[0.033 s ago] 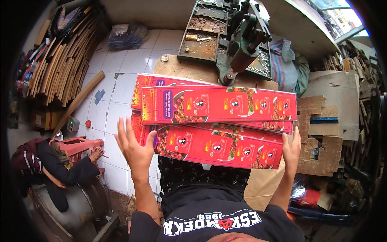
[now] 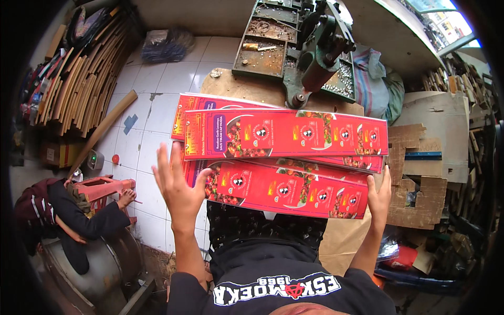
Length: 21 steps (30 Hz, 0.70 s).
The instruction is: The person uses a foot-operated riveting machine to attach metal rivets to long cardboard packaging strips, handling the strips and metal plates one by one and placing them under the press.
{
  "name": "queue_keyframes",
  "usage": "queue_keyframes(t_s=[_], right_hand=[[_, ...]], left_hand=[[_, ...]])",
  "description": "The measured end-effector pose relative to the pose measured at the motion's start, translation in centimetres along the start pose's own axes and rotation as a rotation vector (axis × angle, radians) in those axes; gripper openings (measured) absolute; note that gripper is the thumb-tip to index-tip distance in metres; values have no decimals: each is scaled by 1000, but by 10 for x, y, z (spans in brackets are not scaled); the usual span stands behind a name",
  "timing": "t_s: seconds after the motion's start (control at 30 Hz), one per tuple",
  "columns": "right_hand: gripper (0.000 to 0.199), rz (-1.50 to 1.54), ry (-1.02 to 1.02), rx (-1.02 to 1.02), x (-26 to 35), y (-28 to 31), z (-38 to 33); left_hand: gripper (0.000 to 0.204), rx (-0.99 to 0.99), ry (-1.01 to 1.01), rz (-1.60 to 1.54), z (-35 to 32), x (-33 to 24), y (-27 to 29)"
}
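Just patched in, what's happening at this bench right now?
A person holds a stack of flat red printed cartons between both hands: the left hand is open with fingers spread against the stack's left end, the right hand presses its right end. A green metal press stands beyond. Another person crouches at lower left.

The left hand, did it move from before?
No. The left hand lies at the same end of the red printed sheets, level with the same white floor tiles.
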State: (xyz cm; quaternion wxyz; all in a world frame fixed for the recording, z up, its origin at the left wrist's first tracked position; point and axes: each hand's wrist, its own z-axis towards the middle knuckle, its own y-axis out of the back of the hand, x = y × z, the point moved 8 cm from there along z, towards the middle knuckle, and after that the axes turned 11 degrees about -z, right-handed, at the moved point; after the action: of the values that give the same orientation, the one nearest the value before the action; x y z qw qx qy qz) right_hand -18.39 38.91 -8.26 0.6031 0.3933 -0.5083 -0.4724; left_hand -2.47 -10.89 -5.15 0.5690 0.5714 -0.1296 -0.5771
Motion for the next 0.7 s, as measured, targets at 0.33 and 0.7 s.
queue_keyframes(t_s=[0.33,0.7], right_hand=[[71,-145,133,27,44,-25,51],[68,-113,-266,55,-2,-1,-23]], left_hand=[[54,284,-177,203,58,11,-27],[48,57,237,-98,2,71,4]])
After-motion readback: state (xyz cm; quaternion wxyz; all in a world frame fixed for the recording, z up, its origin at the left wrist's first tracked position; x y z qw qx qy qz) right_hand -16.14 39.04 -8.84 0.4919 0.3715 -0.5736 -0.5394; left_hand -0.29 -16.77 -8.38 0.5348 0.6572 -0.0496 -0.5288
